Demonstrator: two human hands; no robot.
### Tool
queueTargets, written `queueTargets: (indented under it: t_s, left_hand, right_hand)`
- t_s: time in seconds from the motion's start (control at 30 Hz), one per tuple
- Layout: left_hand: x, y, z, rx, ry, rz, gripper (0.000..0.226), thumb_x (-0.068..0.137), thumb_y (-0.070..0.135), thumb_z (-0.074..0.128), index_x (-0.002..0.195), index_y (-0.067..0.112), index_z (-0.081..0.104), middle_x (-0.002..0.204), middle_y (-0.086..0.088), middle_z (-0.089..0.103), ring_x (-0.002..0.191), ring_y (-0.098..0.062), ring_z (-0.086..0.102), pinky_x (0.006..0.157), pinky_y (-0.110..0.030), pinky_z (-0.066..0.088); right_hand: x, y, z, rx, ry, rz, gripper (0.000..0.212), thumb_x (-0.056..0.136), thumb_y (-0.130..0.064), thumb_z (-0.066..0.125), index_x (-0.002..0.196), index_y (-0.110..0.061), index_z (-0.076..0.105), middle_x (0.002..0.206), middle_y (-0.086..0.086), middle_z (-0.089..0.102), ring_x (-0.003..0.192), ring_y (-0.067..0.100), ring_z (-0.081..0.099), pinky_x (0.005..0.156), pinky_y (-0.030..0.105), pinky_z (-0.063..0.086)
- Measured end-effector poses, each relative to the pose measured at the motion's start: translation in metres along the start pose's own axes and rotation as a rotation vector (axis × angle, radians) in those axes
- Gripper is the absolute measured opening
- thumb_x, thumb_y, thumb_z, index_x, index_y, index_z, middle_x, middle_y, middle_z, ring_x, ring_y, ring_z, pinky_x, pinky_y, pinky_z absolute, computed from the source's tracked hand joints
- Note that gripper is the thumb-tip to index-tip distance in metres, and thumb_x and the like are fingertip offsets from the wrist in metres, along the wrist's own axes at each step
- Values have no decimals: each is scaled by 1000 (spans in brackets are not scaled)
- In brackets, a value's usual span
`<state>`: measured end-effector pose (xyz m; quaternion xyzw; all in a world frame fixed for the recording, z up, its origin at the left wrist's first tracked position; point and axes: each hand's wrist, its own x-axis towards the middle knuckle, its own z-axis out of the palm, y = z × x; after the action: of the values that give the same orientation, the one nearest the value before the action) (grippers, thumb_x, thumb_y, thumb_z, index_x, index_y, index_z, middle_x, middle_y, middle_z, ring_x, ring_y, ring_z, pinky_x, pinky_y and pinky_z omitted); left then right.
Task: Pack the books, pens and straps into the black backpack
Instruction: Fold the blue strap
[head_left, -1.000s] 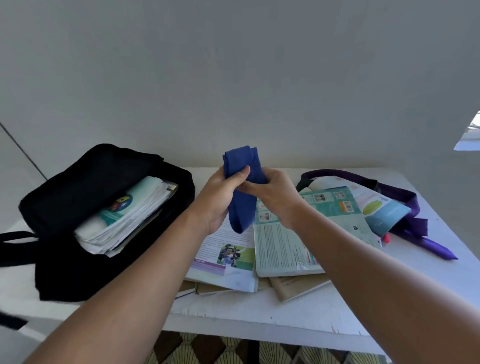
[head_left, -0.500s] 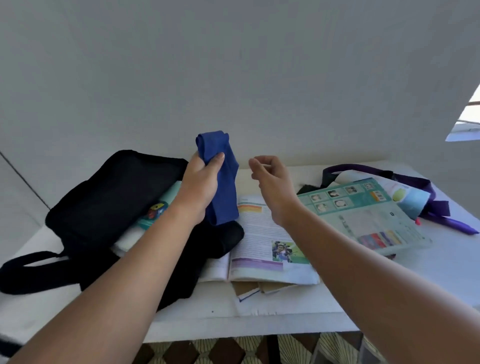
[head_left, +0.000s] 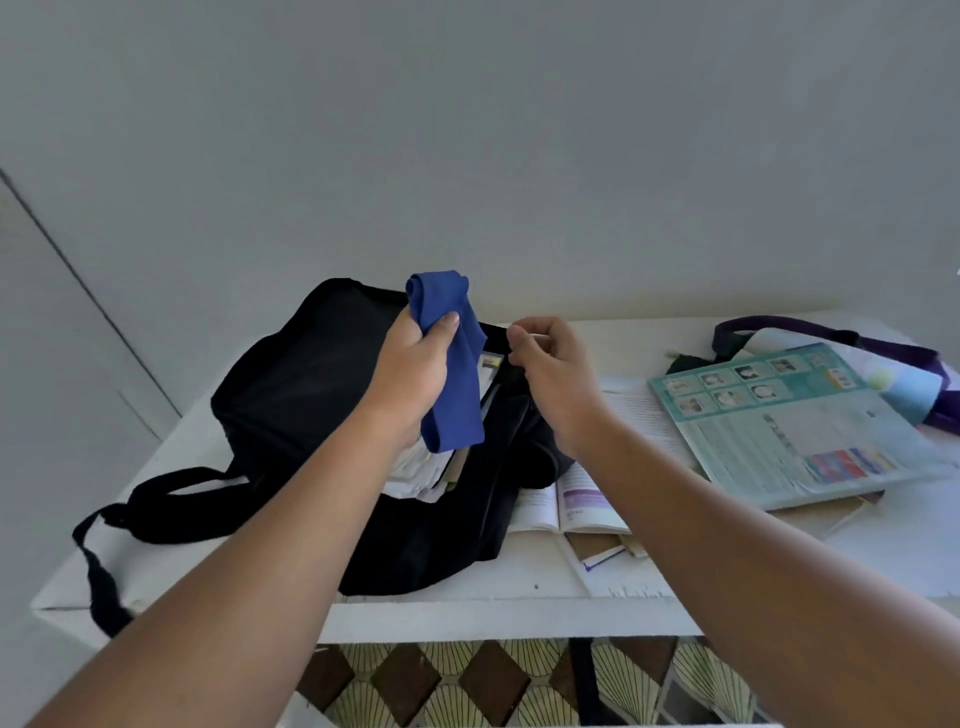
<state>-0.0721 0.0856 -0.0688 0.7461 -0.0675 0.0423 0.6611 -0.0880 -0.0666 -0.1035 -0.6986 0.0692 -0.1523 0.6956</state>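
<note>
- Worktop (head_left: 467, 610), white, one: front edge nearest the viewer; a bare strip runs along it to the right of the bag.
- Black backpack (head_left: 291, 395), one: lies on the left half of the worktop, mouth open upward, papers showing inside; its shoulder strap (head_left: 104, 577) hangs over the front left corner.
- Books, loose: an open one (head_left: 582, 499) partly under the bag's right side; a teal-covered one (head_left: 789, 431) further right, on top of others whose number cannot be told.
- Left hand (head_left: 410, 374): raised over the bag's mouth, fingers and thumb gripping the folded blue strap (head_left: 452, 374), which hangs down from it.
- Right hand (head_left: 550, 364): just beside the blue strap, apart from it, fingers curled with nothing in them.
- Purple strap (head_left: 883, 343), one: far right, looped around the books near the back edge.
</note>
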Motion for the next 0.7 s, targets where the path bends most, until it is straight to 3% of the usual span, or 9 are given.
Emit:
queueTargets:
  t_s: [0.13, 0.23, 0.33, 0.47, 0.63, 0.7]
  left_hand:
    - [-6, -3, -26, 12, 77, -25, 12, 106, 29, 53, 112, 32, 63, 107, 4, 71, 100, -15, 69, 87, -37, 55]
    - [-9, -9, -51, 36, 148, -22, 16, 105, 28, 54, 119, 25, 63, 103, 7, 70, 96, -10, 67, 79, -28, 54]
    - [-8, -15, -80, 56, 169, -16, 19, 105, 26, 55, 122, 22, 62, 103, 7, 69, 96, -10, 66, 73, -24, 49]
    - [-1, -22, -123, 66, 174, -23, 20, 105, 28, 54, 122, 22, 64, 106, 2, 70, 97, -15, 68, 79, -31, 53]
    - [8, -31, -192, 56, 176, -37, 23, 104, 31, 54, 122, 21, 65, 108, -1, 72, 100, -20, 70, 86, -38, 55]
    - [14, -35, -218, 37, 194, -48, 23, 104, 30, 55, 123, 21, 64, 110, -1, 72, 102, -21, 69, 90, -41, 56]
  right_hand:
    - [-4, 1, 23, 4, -32, 13, 5, 102, -30, 63, 104, -26, 65, 99, 4, 72, 100, 23, 71, 87, 33, 54]
    - [-11, 3, 46, -3, -87, 26, 3, 100, -27, 64, 103, -27, 66, 95, -2, 73, 101, 23, 73, 93, 38, 56]
    - [-17, 0, 72, -40, -113, 6, 7, 101, -21, 63, 105, -26, 65, 96, -1, 74, 98, 19, 73, 83, 28, 55]
    - [-24, -4, 119, -95, -191, 21, 17, 102, -12, 58, 106, -28, 61, 103, 5, 71, 91, 18, 69, 69, 24, 53]
    - [-31, 2, 185, -431, -260, -85, 20, 105, -20, 52, 120, -26, 64, 101, -10, 68, 93, 13, 65, 78, 26, 51]
    - [-33, 5, 206, -681, -267, -162, 23, 104, -37, 55, 123, -27, 63, 111, -8, 67, 103, 15, 63, 92, 36, 53]
